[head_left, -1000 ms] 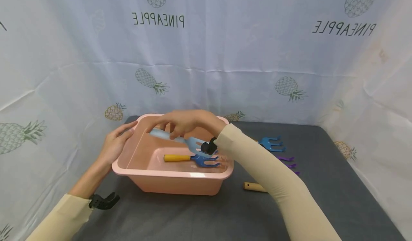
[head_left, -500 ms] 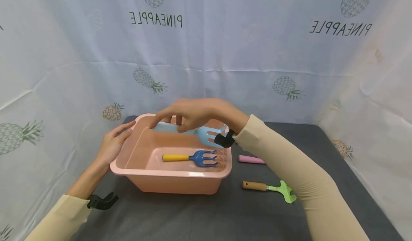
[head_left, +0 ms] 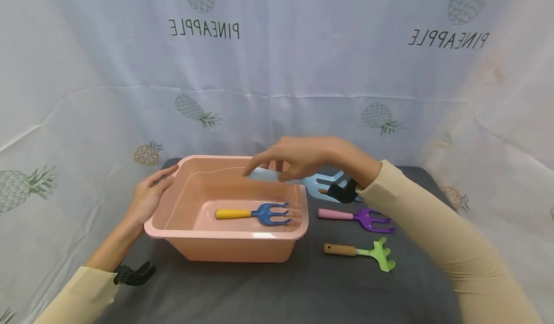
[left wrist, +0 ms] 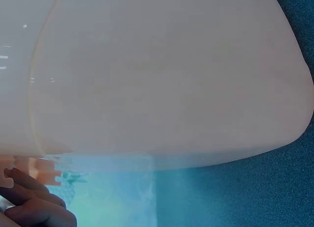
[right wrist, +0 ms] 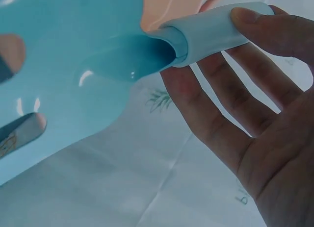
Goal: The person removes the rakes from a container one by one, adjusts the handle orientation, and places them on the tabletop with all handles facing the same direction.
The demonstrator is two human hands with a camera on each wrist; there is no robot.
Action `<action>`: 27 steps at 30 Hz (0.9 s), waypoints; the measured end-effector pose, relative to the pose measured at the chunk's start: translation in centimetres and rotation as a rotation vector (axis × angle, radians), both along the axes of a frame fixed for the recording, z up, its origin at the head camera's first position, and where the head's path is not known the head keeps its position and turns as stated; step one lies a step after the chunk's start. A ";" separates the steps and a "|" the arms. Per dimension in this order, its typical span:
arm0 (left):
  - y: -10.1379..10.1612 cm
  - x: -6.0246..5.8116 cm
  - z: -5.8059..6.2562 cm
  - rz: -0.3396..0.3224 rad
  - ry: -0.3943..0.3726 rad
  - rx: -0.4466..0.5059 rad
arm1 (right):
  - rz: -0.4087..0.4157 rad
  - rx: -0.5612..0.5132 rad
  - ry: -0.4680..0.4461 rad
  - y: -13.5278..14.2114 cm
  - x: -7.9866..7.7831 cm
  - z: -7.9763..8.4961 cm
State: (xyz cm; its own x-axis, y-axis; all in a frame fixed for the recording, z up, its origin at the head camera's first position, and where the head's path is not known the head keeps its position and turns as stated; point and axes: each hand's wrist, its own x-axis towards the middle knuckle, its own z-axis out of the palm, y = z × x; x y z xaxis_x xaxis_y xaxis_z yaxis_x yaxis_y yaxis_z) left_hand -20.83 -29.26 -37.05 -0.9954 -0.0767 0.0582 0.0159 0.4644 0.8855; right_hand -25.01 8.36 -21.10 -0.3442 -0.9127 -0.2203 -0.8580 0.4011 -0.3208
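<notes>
My right hand (head_left: 298,158) pinches the handle of a light blue garden hand fork (head_left: 321,185) above the right rim of a pink basin (head_left: 233,248). Thumb and fingers close on that handle in the right wrist view, where the fork's broad head (right wrist: 64,75) fills the left side. At the basin's left rim, my left hand (head_left: 149,196) grips the edge. Its curled fingers (left wrist: 37,207) show at the lower left of the left wrist view. Inside the basin lies a dark blue hand fork (head_left: 270,214) with a yellow handle, tines to the right.
Right of the basin, on the dark grey tabletop (head_left: 298,292), lie a purple hand fork (head_left: 371,219) with a pink handle and a green rake (head_left: 379,254) with a wooden handle. Another tool is mostly hidden behind the right wrist. A pineapple-print curtain (head_left: 320,64) encloses the table.
My right hand has carried the light blue fork rightward from above the basin's inside to over its right rim. The left hand stays at the left rim.
</notes>
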 end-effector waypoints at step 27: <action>-0.1 -0.2 0.0 -0.003 -0.010 0.008 | -0.320 0.083 -0.007 16.1 -3.3 -6.5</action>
